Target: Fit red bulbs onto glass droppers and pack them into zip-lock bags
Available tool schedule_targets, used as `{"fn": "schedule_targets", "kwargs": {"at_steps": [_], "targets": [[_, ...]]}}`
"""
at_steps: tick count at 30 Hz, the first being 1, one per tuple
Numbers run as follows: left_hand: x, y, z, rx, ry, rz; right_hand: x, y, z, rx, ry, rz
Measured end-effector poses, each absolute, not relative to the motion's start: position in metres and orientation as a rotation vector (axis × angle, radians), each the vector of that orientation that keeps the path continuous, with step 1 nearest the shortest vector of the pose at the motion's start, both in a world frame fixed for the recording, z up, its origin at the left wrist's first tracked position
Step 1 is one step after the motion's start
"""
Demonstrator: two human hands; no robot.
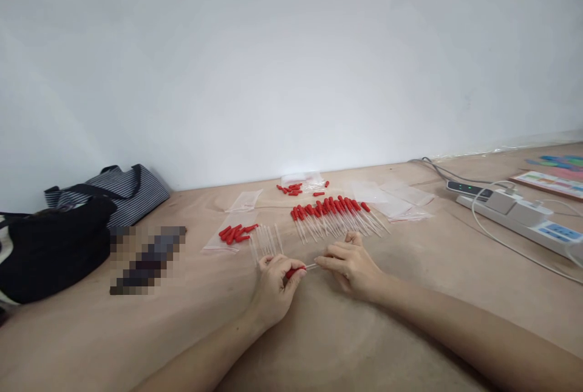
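Note:
Between the fingers of my left hand (279,287) is a red rubber dropper bulb (296,272). A thin clear tube (311,266) runs from the bulb's end to the fingertips of my right hand (353,267), which pinch it. Just beyond my left hand lies a group of loose clear tubes (266,240), side by side. Several loose red bulbs (234,233) rest on a plastic bag to their left. Behind my right hand, many droppers (337,213), each a tube with a red bulb on it, lie in a slanting row.
More red bulbs (291,189) lie near the wall by a clear bag (312,179). Flat zip bags (398,201) are at the right. A power strip (523,222) with a white cable stands further right. A striped bag (130,195) and black bag (59,249) sit left.

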State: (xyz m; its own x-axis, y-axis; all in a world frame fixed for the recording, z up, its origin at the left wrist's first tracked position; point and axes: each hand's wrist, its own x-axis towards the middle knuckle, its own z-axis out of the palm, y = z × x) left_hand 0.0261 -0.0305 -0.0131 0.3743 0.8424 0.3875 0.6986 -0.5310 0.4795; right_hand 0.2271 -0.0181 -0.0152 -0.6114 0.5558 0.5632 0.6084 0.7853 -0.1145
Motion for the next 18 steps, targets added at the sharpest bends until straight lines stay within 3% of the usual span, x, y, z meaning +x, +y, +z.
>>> {"fn": "schedule_targets", "kwargs": {"at_steps": [7, 18], "targets": [[0.027, -0.031, -0.013, 2.474, 1.352, 0.894, 0.220, -0.023, -0.016, -0.898, -2.335, -0.152], [0.027, -0.032, -0.010, 2.598, 1.265, 0.900, 0.209, -0.027, -0.012, -1.058, -2.373, 0.105]]}}
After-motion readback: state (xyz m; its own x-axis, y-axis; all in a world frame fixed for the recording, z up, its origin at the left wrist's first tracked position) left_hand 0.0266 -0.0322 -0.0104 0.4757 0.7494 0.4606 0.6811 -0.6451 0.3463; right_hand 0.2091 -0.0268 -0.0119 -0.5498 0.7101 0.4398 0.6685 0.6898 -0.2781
